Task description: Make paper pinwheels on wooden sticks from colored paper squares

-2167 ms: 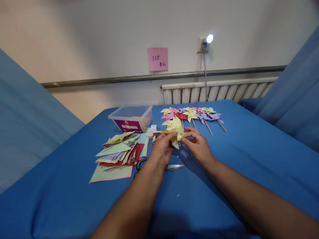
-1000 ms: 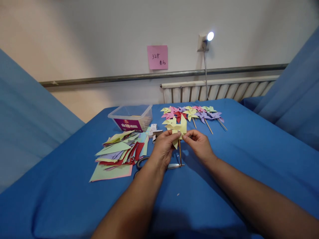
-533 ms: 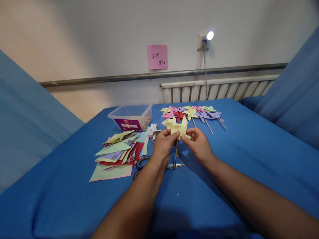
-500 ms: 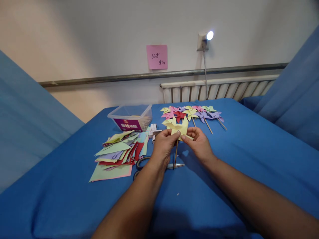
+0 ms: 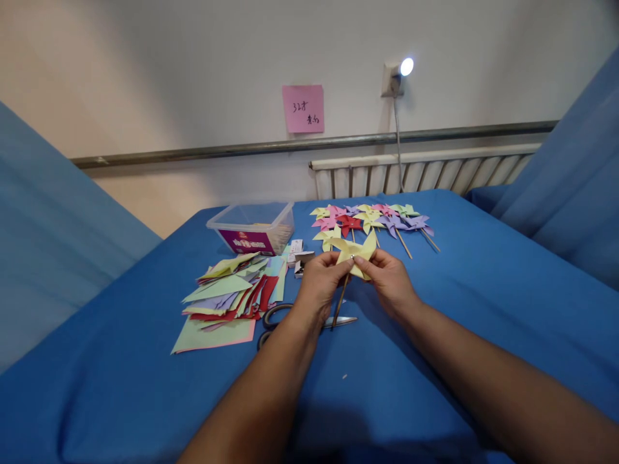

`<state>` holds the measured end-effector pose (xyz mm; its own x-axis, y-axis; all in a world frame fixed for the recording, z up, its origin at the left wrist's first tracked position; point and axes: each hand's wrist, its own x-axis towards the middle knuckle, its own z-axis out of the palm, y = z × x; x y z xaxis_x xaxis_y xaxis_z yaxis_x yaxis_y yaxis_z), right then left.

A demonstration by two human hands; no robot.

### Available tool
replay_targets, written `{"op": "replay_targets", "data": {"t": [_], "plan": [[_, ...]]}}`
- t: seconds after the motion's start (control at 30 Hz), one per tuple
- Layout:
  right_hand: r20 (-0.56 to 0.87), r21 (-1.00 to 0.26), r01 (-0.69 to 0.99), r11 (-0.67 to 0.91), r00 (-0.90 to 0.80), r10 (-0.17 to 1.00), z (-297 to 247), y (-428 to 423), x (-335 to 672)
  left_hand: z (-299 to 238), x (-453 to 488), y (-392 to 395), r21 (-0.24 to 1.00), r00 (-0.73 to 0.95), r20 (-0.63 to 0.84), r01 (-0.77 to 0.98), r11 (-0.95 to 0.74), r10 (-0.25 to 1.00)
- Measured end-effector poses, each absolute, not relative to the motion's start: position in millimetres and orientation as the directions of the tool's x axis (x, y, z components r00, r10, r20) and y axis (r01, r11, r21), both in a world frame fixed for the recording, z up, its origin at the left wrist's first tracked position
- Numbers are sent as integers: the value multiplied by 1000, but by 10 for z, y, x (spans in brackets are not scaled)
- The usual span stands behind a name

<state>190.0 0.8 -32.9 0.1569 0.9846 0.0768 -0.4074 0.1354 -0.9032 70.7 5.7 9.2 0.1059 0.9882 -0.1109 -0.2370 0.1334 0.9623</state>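
Note:
Between my hands is a yellow paper pinwheel (image 5: 359,265) with a shiny pin at its centre. Its thin wooden stick (image 5: 341,299) slants down below the paper. My left hand (image 5: 319,283) is closed on it from the left, thumb near the pin. From the right, my right hand (image 5: 391,280) pinches the paper, its thumb also by the centre. Under my left wrist lie black-handled scissors (image 5: 276,314), their blades showing to its right. Small white boxes (image 5: 304,263) stand just beyond my left hand; one is open.
Finished pinwheels (image 5: 370,218) in several colours lie at the back. A clear plastic tub (image 5: 251,219) with a purple label stands left of them. Stacked coloured paper pieces (image 5: 232,293) spread at the left on the blue cloth (image 5: 145,386). Blue curtains (image 5: 58,225) hang at both sides.
The pinwheel in my hands has turned and tilted, so its folded blades now face me more. My thumbs have come together at its pin, and the stick slants more.

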Motion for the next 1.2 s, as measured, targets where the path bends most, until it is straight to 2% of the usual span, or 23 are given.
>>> {"op": "replay_targets", "data": {"t": [0.17, 0.43, 0.53, 0.6, 0.67, 0.77, 0.8, 0.87, 0.97, 1.2], "plan": [[89, -915, -373, 153, 182, 979, -328, 18, 1901, 94, 715, 54, 958, 78, -121, -251, 137, 990], [75, -899, -418, 132, 150, 986, -314, 9, 1900, 112, 733, 33, 955, 68, -125, -261, 138, 990], [80, -918, -375, 128, 142, 987, -327, 26, 1897, 102, 734, 36, 964, 42, -113, -238, 120, 993], [109, -938, -309, 154, 160, 981, -333, 38, 1911, 86, 728, 50, 970, 24, -106, -217, 108, 994], [181, -954, -186, 235, 268, 946, -322, 37, 1946, 66, 716, 70, 977, 3, -97, -193, 95, 995], [412, -911, 166, 378, 435, 801, -264, -1, 2018, 45, 702, 95, 985, -29, -76, -157, 71, 997], [500, -864, 288, 413, 406, 764, -241, -20, 2038, 43, 701, 98, 988, -39, -62, -143, 56, 997], [609, -766, 425, 482, 239, 757, -208, -59, 2060, 51, 707, 95, 995, -56, -13, -99, 7, 998], [628, -707, 480, 519, 89, 773, -211, -84, 2052, 77, 726, 74, 994, -70, 103, 30, -101, 992], [649, -663, 571, 484, 115, 752, -252, -49, 2066, 59, 757, 29, 925, -6, 282, 268, -271, 959]]}}
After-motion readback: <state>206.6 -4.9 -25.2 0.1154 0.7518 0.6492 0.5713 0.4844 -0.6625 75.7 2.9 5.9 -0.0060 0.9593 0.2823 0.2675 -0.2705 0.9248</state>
